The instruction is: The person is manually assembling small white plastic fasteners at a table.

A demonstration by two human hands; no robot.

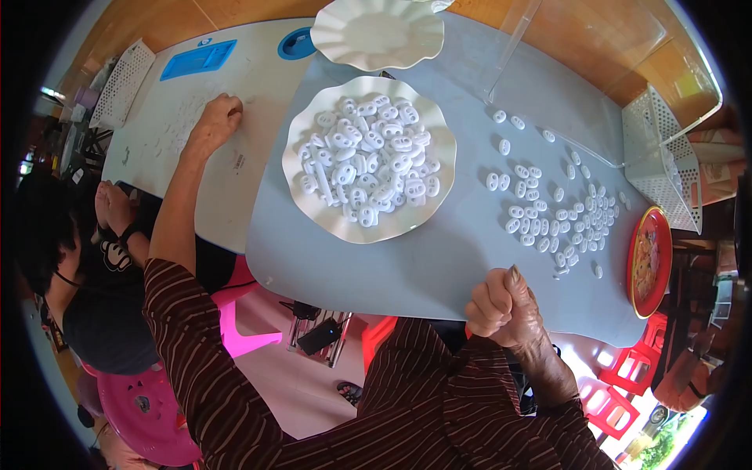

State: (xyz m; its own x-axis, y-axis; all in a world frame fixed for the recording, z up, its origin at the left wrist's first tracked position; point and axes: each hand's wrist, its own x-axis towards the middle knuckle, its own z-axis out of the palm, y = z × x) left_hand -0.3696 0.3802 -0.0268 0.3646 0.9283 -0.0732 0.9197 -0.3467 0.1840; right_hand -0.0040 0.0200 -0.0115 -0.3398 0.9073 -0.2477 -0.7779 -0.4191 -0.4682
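My left hand [218, 121] reaches out over the white table [258, 102] with its fingers curled down and closed. Whatever it may hold is hidden; small dark bits lie scattered beside it. Closed in a fist with the thumb on top, my right hand [505, 308] is at the front edge of the grey table [384, 274]; its contents cannot be seen. Just beyond it are many small white oval plastic pieces with two holes [554, 228], loose on the grey surface. A scalloped cream bowl [313, 215] between my hands is heaped with similar white pieces [368, 157].
Behind the full bowl stands another scalloped bowl [376, 35]. Blue trays [198, 60] lie at the back left. White perforated baskets [662, 157] stand on both sides, and a round red tray [648, 262] is at far right. A person in black [102, 290] sits at my left.
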